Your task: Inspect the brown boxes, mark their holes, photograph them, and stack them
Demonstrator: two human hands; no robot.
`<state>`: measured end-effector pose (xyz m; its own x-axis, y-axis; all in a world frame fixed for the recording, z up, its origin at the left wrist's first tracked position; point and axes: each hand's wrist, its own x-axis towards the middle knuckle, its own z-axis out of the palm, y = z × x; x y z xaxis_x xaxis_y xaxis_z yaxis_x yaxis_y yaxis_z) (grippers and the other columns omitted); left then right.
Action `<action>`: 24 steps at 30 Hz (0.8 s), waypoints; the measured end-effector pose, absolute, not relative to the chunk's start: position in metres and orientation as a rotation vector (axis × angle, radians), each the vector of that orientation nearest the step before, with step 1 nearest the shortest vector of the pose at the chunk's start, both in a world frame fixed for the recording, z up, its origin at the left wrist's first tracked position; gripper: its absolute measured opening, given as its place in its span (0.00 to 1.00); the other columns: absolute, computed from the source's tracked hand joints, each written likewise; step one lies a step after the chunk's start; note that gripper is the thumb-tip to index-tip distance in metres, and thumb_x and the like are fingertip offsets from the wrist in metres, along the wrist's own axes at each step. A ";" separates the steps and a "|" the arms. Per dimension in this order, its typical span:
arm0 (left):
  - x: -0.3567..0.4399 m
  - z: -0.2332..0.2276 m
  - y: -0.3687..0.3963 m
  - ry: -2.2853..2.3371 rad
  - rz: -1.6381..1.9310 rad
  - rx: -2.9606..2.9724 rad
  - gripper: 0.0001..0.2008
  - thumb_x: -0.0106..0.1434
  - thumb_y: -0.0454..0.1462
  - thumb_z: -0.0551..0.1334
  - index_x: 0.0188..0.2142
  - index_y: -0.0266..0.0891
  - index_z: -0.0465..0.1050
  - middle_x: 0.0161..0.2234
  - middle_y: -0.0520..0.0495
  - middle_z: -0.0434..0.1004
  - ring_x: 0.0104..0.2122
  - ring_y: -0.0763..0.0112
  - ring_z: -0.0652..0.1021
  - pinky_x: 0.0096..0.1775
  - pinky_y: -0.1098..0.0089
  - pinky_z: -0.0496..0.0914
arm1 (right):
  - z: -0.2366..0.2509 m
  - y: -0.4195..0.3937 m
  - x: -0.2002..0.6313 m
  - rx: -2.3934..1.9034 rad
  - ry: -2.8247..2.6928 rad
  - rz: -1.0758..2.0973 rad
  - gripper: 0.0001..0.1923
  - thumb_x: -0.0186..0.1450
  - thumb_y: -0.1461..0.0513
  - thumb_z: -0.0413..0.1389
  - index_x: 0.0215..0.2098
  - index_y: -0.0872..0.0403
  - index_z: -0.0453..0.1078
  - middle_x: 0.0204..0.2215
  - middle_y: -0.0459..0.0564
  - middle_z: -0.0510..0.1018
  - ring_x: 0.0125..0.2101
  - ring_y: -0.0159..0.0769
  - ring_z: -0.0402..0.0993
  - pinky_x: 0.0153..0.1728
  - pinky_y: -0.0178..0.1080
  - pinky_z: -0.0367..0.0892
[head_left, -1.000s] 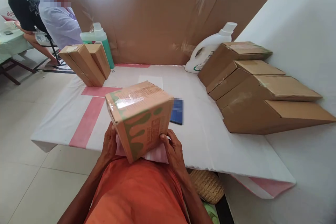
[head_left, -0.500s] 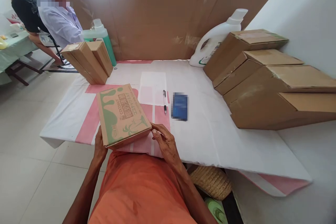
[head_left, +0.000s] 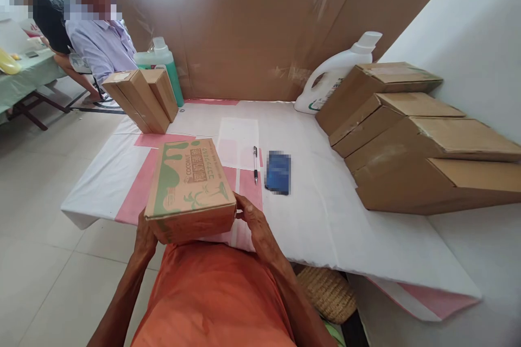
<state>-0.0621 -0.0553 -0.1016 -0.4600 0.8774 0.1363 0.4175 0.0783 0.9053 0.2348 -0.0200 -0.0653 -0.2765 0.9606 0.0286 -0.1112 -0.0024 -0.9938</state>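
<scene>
A brown cardboard box with green coconut print (head_left: 189,184) is held above the near edge of the white-and-pink covered table (head_left: 325,217), printed face up. My left hand (head_left: 144,236) grips its near left corner from below. My right hand (head_left: 252,222) presses its near right corner, fingers along the side. A pen (head_left: 255,164) and a dark blue card (head_left: 278,172) lie just beyond the box, beside a white sheet of paper (head_left: 238,135).
Several plain cardboard boxes (head_left: 411,138) lean in a row at the right; two more (head_left: 140,97) stand at the back left. A green bottle (head_left: 160,65) and a white jug (head_left: 337,73) stand before a cardboard screen (head_left: 260,32). Two people sit far left. A woven basket (head_left: 323,293) sits under the table.
The box was tipped on edge against my body, then turned printed face up. It now sits lifted slightly nearer, with both hands still on its near corners.
</scene>
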 end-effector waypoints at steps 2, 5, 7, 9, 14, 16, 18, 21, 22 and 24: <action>-0.066 -0.103 -0.060 1.964 1.333 1.307 0.28 0.56 0.67 0.61 0.30 0.45 0.75 0.35 0.39 0.78 0.43 0.44 0.77 0.49 0.44 0.77 | -0.055 -0.027 0.243 -0.954 -1.328 1.407 0.36 0.75 0.34 0.47 0.67 0.42 0.75 0.55 0.55 0.81 0.52 0.49 0.80 0.44 0.46 0.79; -0.063 -0.100 -0.063 1.967 1.286 1.357 0.26 0.58 0.64 0.60 0.32 0.44 0.74 0.36 0.39 0.78 0.42 0.46 0.77 0.45 0.47 0.78 | -0.044 -0.033 0.253 -0.931 -1.335 1.284 0.32 0.78 0.37 0.46 0.66 0.42 0.77 0.47 0.54 0.80 0.46 0.46 0.79 0.39 0.44 0.76; -0.057 -0.095 -0.061 1.945 1.259 1.387 0.24 0.60 0.61 0.60 0.31 0.44 0.72 0.34 0.41 0.78 0.40 0.50 0.76 0.41 0.51 0.78 | -0.041 -0.032 0.258 -0.924 -1.349 1.184 0.31 0.79 0.39 0.43 0.64 0.42 0.78 0.47 0.54 0.80 0.48 0.47 0.78 0.41 0.45 0.76; -0.050 -0.088 -0.058 1.911 1.239 1.414 0.22 0.61 0.59 0.60 0.27 0.45 0.68 0.30 0.44 0.76 0.35 0.55 0.75 0.36 0.56 0.77 | -0.042 -0.027 0.259 -0.939 -1.392 1.094 0.30 0.79 0.39 0.45 0.62 0.41 0.79 0.55 0.54 0.79 0.57 0.50 0.75 0.51 0.49 0.75; -0.033 -0.064 -0.048 1.821 1.225 1.438 0.22 0.61 0.56 0.59 0.21 0.45 0.62 0.23 0.47 0.71 0.26 0.63 0.69 0.27 0.63 0.72 | -0.053 -0.003 0.247 -0.894 -1.431 1.193 0.37 0.74 0.33 0.49 0.74 0.35 0.63 0.76 0.47 0.62 0.76 0.51 0.55 0.73 0.57 0.58; -0.028 -0.053 -0.044 1.791 1.224 1.433 0.20 0.60 0.54 0.59 0.21 0.45 0.62 0.21 0.48 0.71 0.25 0.63 0.69 0.26 0.65 0.72 | -0.054 0.007 0.239 -0.874 -1.403 1.247 0.42 0.73 0.31 0.46 0.77 0.37 0.58 0.77 0.47 0.60 0.77 0.50 0.53 0.76 0.57 0.54; -0.025 -0.044 -0.040 1.766 1.218 1.423 0.18 0.59 0.51 0.60 0.20 0.45 0.63 0.19 0.49 0.70 0.25 0.64 0.70 0.26 0.66 0.72 | -0.051 0.016 0.230 -0.866 -1.371 1.279 0.46 0.72 0.29 0.43 0.79 0.40 0.54 0.79 0.48 0.56 0.78 0.50 0.51 0.77 0.57 0.50; -0.027 -0.039 -0.034 1.810 1.185 1.403 0.14 0.56 0.46 0.59 0.19 0.44 0.65 0.20 0.48 0.73 0.24 0.64 0.71 0.26 0.68 0.71 | -0.042 0.028 0.218 -0.843 -1.336 1.303 0.48 0.72 0.29 0.41 0.80 0.43 0.51 0.81 0.48 0.51 0.80 0.45 0.44 0.79 0.55 0.43; -0.029 -0.040 -0.031 1.852 1.167 1.395 0.12 0.54 0.45 0.58 0.19 0.43 0.66 0.21 0.47 0.74 0.24 0.64 0.71 0.25 0.68 0.70 | -0.039 0.032 0.215 -0.840 -1.337 1.298 0.49 0.72 0.29 0.41 0.80 0.44 0.50 0.81 0.48 0.50 0.80 0.44 0.42 0.79 0.54 0.40; -0.035 -0.044 -0.024 1.931 1.130 1.386 0.10 0.51 0.42 0.57 0.18 0.43 0.67 0.21 0.46 0.74 0.23 0.64 0.71 0.23 0.69 0.67 | -0.033 0.035 0.209 -0.856 -1.349 1.270 0.49 0.73 0.29 0.40 0.81 0.45 0.48 0.82 0.48 0.47 0.81 0.42 0.39 0.80 0.54 0.37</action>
